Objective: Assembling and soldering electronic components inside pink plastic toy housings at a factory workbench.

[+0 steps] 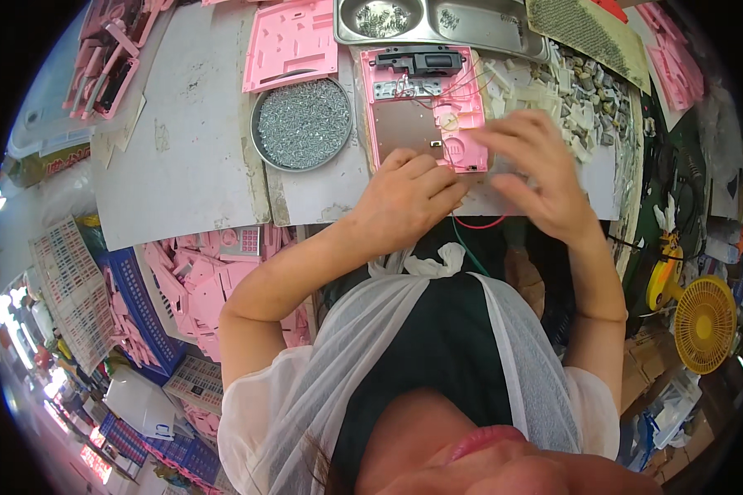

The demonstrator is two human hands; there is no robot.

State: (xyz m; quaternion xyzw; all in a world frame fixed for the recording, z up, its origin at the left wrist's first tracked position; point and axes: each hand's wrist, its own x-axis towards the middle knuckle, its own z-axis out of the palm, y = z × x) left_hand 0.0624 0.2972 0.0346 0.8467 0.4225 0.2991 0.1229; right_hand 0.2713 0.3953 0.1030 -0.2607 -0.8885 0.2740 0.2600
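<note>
A pink plastic housing [370, 107] lies on the table in front of me. It holds a brown flat board [404, 124], a black module [421, 61] across its far end, a silver metal plate [388, 89] and thin red wires. My left hand [413, 196] rests at the housing's near edge with its fingers bent together; whatever they grip is hidden. My right hand [541, 169], a little smeared by motion, hovers off the housing's right side with fingers apart and nothing visible in them. A red wire [483, 225] and a green wire [468, 246] hang below the near edge.
Left of the housing stands a round metal bowl [256, 124] full of small screws. Beyond it are a pink panel [289, 41] and a steel compartment tray [437, 37]. Small white parts [582, 99] are heaped at right. A yellow fan [705, 324] stands far right; pink parts [198, 289] fill the lower left.
</note>
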